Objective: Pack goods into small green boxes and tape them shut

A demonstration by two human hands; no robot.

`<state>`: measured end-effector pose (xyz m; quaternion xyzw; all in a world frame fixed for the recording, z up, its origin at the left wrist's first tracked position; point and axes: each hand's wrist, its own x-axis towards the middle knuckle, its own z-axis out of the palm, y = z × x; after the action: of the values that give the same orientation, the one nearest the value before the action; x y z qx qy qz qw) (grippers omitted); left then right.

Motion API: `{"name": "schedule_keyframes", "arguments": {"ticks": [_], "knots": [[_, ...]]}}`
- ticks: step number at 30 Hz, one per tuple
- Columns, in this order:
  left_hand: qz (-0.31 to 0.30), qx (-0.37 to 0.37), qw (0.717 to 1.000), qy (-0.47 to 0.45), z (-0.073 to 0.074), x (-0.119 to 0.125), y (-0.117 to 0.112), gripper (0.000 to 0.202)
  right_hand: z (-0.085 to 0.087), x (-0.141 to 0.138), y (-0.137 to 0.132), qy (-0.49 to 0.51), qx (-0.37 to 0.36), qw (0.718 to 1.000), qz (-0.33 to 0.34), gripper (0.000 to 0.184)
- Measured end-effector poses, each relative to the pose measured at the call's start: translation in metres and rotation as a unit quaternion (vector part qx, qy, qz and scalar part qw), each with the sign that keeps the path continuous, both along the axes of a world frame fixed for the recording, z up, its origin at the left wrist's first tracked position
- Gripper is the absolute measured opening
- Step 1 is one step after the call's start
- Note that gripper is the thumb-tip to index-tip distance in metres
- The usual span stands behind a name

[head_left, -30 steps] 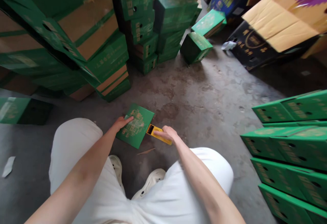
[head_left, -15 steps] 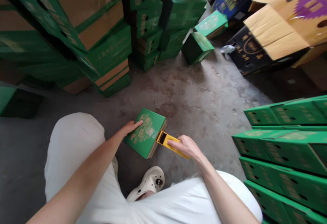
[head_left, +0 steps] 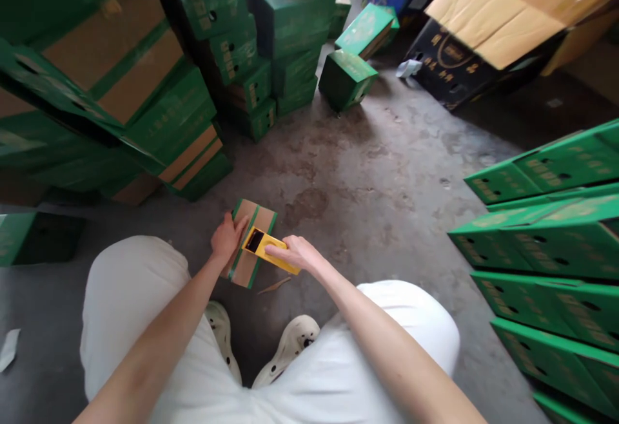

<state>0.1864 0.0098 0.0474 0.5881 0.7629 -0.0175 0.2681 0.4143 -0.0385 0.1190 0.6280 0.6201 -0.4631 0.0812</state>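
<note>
A small green box (head_left: 251, 238) stands tipped on the concrete floor in front of my knees, its brown cardboard side with green edges facing up. My left hand (head_left: 227, 238) grips its left edge, fingers curled over it. My right hand (head_left: 293, 253) is closed round a yellow tape dispenser (head_left: 267, 250), whose dark mouth rests on the box's brown face. I am crouching; white trousers and pale shoes show below.
Stacks of green cartons (head_left: 159, 108) stand at the left and back. More flat green cartons (head_left: 546, 231) pile at the right. A loose green box (head_left: 345, 79) and a dark box with open brown flaps (head_left: 488, 31) lie further back. Bare stained floor (head_left: 387, 173) lies ahead.
The box has been turned from its printed green face to its brown side. The tape dispenser moved from the box's right edge onto the brown face. My left hand shifted to the left edge.
</note>
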Motion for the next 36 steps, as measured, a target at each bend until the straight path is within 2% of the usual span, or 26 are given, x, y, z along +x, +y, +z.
{"name": "schedule_keyframes", "arguments": {"ticks": [3, 7, 11, 14, 17, 20, 23, 27, 31, 36], "knots": [[0.014, 0.008, 0.998, 0.053, 0.0, -0.005, 0.002, 0.073, 0.003, 0.007, 0.002, 0.004, 0.012, 1.0, 0.017, 0.066], [0.03, -0.007, 0.997, 0.07, -0.007, -0.007, 0.008, 0.074, 0.001, 0.043, -0.01, 0.014, -0.014, 1.0, 0.017, 0.064], [0.037, -0.009, 0.997, 0.066, -0.01, -0.008, 0.014, 0.076, -0.012, 0.086, -0.037, 0.036, -0.079, 0.996, -0.024, 0.059], [0.04, -0.015, 0.997, 0.06, -0.011, -0.009, 0.015, 0.078, -0.025, 0.1, -0.046, 0.018, -0.115, 0.992, -0.05, 0.056], [0.042, -0.015, 0.997, 0.063, -0.011, -0.009, 0.015, 0.079, -0.037, 0.088, -0.037, -0.037, -0.114, 0.992, -0.033, 0.058], [0.039, -0.011, 0.997, 0.071, -0.012, -0.008, 0.014, 0.076, -0.047, 0.055, -0.014, -0.101, -0.106, 0.989, -0.017, 0.063], [0.04, -0.007, 0.996, 0.078, -0.012, -0.006, 0.015, 0.075, -0.051, 0.021, 0.007, -0.144, -0.091, 0.985, -0.01, 0.067], [0.038, -0.009, 0.996, 0.079, -0.01, -0.004, 0.016, 0.074, -0.054, -0.011, 0.024, -0.154, -0.076, 0.985, -0.021, 0.059], [0.042, -0.014, 0.996, 0.076, -0.007, -0.005, 0.017, 0.074, -0.063, -0.022, 0.033, -0.163, -0.072, 0.983, -0.038, 0.049], [0.034, -0.023, 0.997, 0.071, -0.005, -0.006, 0.019, 0.072, -0.071, -0.009, 0.036, -0.186, -0.04, 0.98, -0.063, 0.051]]}}
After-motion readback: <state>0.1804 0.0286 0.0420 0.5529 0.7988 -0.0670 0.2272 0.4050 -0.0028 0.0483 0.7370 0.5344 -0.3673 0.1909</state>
